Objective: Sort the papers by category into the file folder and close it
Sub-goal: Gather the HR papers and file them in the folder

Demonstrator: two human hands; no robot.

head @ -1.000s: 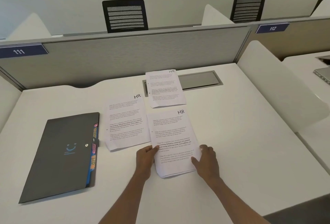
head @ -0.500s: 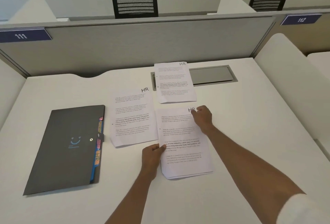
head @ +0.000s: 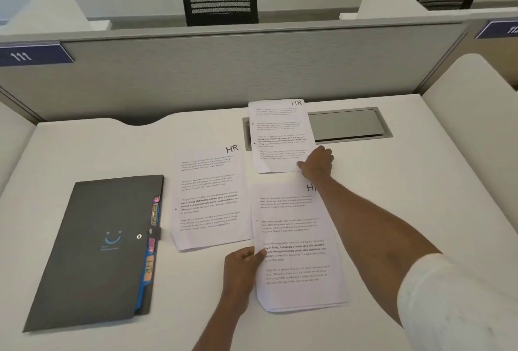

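Hands apart: left hand pinches near paper edge, right hand pinches far paper corner; both marked "HR"; folder tab "HR".

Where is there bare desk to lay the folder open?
Widest bare desk lies right of the near stack, nearer than the cable hatch, up to the side divider. Smaller patch between folder and back partition. Crowded centre: left sheet and far sheet hug that stack.

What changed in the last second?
The right hand left the bottom of the near white paper stack and reached forward to the far white HR-marked sheet, touching its lower right corner. The left hand still holds the stack's left edge; the dark grey file folder stayed put.
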